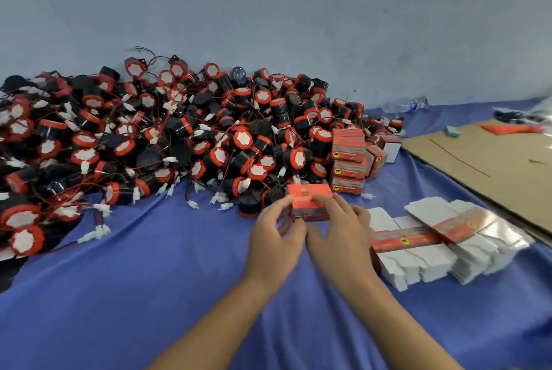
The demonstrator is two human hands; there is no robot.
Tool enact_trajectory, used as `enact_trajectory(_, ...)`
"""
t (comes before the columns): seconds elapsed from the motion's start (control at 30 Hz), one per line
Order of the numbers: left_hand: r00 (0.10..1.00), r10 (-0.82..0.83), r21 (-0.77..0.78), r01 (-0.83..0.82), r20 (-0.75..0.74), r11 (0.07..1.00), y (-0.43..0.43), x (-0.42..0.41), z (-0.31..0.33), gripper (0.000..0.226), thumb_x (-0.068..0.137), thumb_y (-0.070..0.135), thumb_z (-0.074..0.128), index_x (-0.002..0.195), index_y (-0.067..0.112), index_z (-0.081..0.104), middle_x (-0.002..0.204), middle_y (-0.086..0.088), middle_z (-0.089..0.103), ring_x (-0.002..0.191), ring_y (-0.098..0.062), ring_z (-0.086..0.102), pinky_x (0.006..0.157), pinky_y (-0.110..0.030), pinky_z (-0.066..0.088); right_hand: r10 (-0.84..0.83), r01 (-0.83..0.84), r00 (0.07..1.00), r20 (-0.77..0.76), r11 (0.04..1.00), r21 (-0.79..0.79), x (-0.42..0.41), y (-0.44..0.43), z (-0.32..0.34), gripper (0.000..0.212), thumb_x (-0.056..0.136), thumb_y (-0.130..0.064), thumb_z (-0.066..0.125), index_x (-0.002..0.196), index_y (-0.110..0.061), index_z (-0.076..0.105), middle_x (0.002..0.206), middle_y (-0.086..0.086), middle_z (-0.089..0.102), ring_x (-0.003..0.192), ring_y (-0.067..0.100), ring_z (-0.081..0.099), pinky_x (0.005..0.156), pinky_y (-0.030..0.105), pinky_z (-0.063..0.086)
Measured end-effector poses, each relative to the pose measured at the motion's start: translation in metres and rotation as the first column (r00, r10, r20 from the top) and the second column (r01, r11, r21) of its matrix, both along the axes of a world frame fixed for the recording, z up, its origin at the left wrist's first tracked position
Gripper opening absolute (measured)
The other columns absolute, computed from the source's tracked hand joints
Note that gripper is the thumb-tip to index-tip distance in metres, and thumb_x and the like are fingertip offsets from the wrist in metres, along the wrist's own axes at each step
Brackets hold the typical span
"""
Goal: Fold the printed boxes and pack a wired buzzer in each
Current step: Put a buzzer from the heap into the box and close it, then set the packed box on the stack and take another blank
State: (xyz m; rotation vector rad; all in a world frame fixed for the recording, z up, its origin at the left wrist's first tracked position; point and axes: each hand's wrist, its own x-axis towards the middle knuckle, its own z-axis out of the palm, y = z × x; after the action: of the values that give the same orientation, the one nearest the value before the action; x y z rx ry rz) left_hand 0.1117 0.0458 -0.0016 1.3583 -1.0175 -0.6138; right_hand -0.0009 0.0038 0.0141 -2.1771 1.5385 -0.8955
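My left hand (276, 235) and right hand (339, 229) both pinch a red printed box (309, 202); buzzer pile (179, 136) beyond them, flat boxes (433, 247) beside my right hand.

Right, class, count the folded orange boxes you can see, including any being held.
6: one held box between the left hand and right hand; three in the stack at the buzzer pile's right edge; two tilted boxes just right of it. More may be hidden.
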Motion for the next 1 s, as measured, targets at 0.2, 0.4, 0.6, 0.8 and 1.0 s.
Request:
enact_trajectory(0.2,0.975,-0.192,0.106,0.180,0.109,0.978,-0.119,-0.017,-0.010,0.045,0.093,-0.002,0.056,0.134,0.015,0.062,0.129,-0.001,0.067,0.118,-0.015,0.062,0.107,-0.032,0.047,-0.092,0.124,0.917,-0.388,0.990,0.059,-0.013,-0.106,0.004,0.042,0.090,-0.036,0.056,0.131,-0.036,0.052,0.133,-0.004,0.058,0.130,0.029,0.036,0.094,0.045,0.031)
enact_trajectory(0.4,0.839,-0.380,0.220,0.316,0.389,0.923,-0.156,-0.011,-0.072,0.050,0.106,0.011,0.048,0.155,0.018,0.039,0.159,0.011,0.035,0.143,-0.002,0.033,0.113,-0.006,0.025,0.002,0.115,0.780,-0.626,0.983,0.146,-0.016,-0.152,-0.023,0.041,0.087,-0.039,0.058,0.127,-0.039,0.052,0.140,-0.004,0.052,0.134,0.028,0.036,0.107,0.055,0.024)
enact_trajectory(0.6,0.893,-0.244,0.173,0.190,0.379,0.966,-0.157,-0.004,-0.092,0.053,0.107,0.024,0.045,0.158,0.026,0.033,0.164,0.007,0.033,0.150,-0.009,0.029,0.122,-0.033,0.029,-0.044,0.152,0.882,-0.470,0.969,0.194,-0.035,-0.160,-0.002,0.045,0.091,-0.022,0.046,0.131,-0.042,0.053,0.134,-0.001,0.061,0.129,0.030,0.048,0.106,0.053,0.032)
enact_trajectory(0.8,0.848,0.000,-0.148,0.092,0.530,0.985,-0.128,-0.024,-0.073,0.011,0.099,0.011,0.059,0.107,0.012,0.065,0.105,0.002,0.062,0.098,-0.013,0.059,0.090,-0.024,0.048,0.175,0.088,0.796,-0.580,0.914,0.396,-0.111,-0.118,0.016,0.054,0.095,-0.040,0.062,0.147,-0.037,0.046,0.139,-0.012,0.058,0.119,0.014,0.059,0.086,0.022,0.046)
enact_trajectory(1.0,0.972,-0.227,0.350,0.193,0.060,0.917,-0.073,-0.091,-0.060,0.040,0.078,0.061,0.071,0.078,0.025,0.056,0.078,0.024,0.066,0.069,0.005,0.061,0.056,-0.009,0.042,0.208,0.005,0.778,-0.593,0.942,0.336,-0.125,-0.097,0.012,0.065,0.095,-0.046,0.064,0.153,-0.037,0.037,0.146,-0.010,0.052,0.134,0.013,0.049,0.104,0.026,0.039)
